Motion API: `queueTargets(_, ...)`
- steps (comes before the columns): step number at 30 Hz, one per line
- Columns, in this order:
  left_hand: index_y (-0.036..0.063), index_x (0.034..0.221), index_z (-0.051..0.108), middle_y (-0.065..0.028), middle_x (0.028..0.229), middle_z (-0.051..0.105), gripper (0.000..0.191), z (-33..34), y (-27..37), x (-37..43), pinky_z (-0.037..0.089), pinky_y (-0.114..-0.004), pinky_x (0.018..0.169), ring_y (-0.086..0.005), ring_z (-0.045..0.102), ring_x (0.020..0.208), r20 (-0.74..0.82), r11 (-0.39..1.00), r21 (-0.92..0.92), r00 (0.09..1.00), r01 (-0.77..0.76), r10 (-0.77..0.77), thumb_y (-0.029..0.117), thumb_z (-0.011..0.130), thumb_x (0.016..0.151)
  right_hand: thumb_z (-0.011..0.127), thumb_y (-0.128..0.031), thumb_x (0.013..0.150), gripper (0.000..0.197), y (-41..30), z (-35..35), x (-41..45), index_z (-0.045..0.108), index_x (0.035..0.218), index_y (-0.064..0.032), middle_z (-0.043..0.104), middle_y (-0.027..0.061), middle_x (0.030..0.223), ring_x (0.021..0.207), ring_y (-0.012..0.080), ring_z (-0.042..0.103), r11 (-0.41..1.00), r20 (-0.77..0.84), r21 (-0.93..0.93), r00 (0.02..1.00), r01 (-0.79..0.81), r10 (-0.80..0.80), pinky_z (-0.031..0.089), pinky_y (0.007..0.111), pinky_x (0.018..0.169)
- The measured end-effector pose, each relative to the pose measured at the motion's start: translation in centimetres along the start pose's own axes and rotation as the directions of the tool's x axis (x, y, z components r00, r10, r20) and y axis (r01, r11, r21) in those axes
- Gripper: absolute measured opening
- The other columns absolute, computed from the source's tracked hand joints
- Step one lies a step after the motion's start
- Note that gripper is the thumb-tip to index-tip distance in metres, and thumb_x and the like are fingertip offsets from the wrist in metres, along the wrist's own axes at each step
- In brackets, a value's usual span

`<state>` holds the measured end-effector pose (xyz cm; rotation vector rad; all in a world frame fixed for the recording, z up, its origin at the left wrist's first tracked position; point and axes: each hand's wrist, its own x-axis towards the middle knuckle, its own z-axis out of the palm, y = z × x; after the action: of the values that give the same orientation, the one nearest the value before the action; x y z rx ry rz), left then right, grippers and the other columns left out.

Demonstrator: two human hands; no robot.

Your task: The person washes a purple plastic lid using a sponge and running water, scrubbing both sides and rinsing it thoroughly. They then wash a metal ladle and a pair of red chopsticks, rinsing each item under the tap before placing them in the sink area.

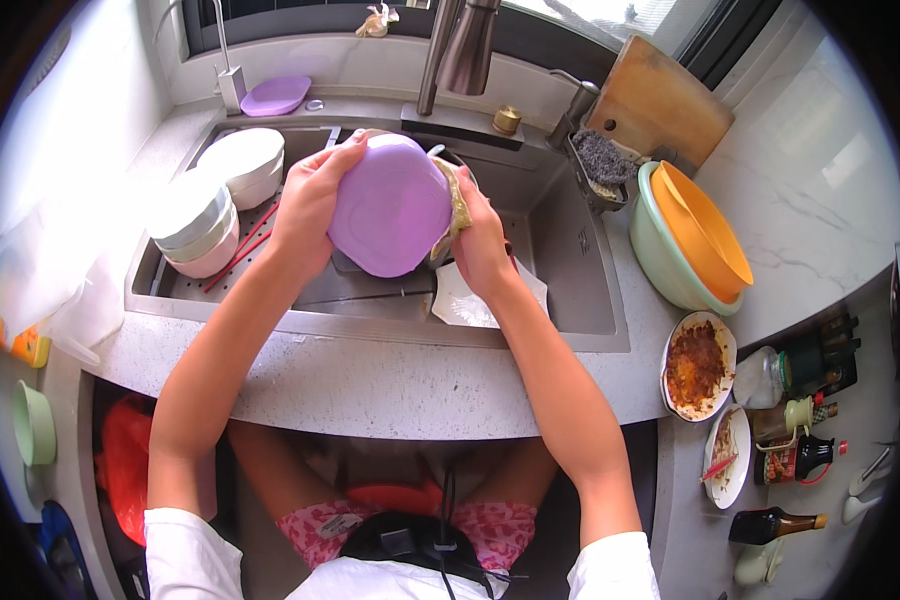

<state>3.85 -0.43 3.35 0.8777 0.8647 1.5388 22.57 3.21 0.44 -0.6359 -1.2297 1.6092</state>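
A purple plastic plate (391,206) is held up over the middle of the sink (585,277). My left hand (311,202) grips its left edge, thumb on top. At the plate's right edge, my right hand (484,240) presses a yellow-green cleaning cloth (454,196) against the rim. Below my right hand, a white dish with an angular edge (465,296) lies in the basin, partly covered by the hand. Behind the plate, other things in the basin are mostly hidden.
Stacked bowls (199,225) and red chopsticks (244,255) sit on the left drainer. The faucet (465,52) rises behind the sink. At right stand a green basin (652,247) with an orange one (705,232), a cutting board (656,97) and a food-stained plate (697,367).
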Motion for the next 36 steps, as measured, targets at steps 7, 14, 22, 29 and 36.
queueTargets(7,0.0048,0.117,0.065,-0.0033,0.103,0.069,0.028,-1.0,0.4,1.1,0.055,-0.029,0.083,-0.0138,0.066,0.093,-0.138,0.957,-0.291,0.99,-0.021,-0.02,0.027,0.059,0.102,0.035,-0.045,0.109,0.052,1.3,0.9,0.3,0.047,0.143,-0.008,0.057,0.0051,0.135,0.125,0.0146,0.051,0.989,-0.02,0.127,0.997,-0.071,0.074,0.037,0.033,0.108)
queueTargets(14,0.0085,0.112,0.065,-0.0018,0.104,0.069,0.022,-1.6,1.1,1.2,0.055,-0.03,0.084,-0.0129,0.066,0.092,-0.166,0.924,-0.372,0.986,-0.086,0.024,0.027,0.057,0.103,0.033,-0.052,0.108,0.076,2.6,3.9,-1.0,0.011,0.158,0.0006,0.03,0.0195,0.157,0.147,0.0259,0.026,0.949,0.068,-0.267,0.986,0.165,-0.152,0.02,0.035,0.12)
queueTargets(22,0.0084,0.11,0.066,-0.0018,0.1,0.069,0.023,-0.9,0.9,0.7,0.054,-0.03,0.084,-0.0124,0.066,0.091,-0.138,0.928,-0.369,0.99,-0.049,-0.002,0.028,0.055,0.104,0.033,-0.05,0.108,0.071,2.2,3.1,0.2,0.012,0.16,-0.0063,0.03,0.014,0.158,0.145,0.0238,0.03,0.985,0.049,-0.091,0.989,0.143,-0.139,0.024,0.035,0.119)
queueTargets(29,0.0048,0.111,0.065,-0.0046,0.103,0.069,0.028,0.3,0.1,-0.2,0.055,-0.031,0.084,-0.0139,0.066,0.091,-0.114,0.932,-0.363,0.993,-0.009,-0.034,0.03,0.055,0.104,0.029,-0.046,0.109,0.056,0.4,0.8,0.7,0.04,0.148,-0.007,0.051,0.0145,0.143,0.123,0.0271,0.057,0.967,-0.021,0.249,0.998,-0.046,0.053,0.05,0.042,0.102)
queueTargets(36,0.0024,0.12,0.061,-0.0079,0.109,0.068,0.042,-0.4,1.1,0.3,0.055,-0.035,0.09,-0.0175,0.066,0.1,-0.259,0.927,-0.341,0.964,-0.158,0.069,0.04,0.049,0.106,0.029,-0.04,0.107,0.051,1.6,2.4,-0.9,0.047,0.133,-0.0007,0.071,0.0234,0.108,0.084,0.0352,0.073,0.831,0.181,0.056,0.824,-0.553,0.536,0.06,0.038,0.058)
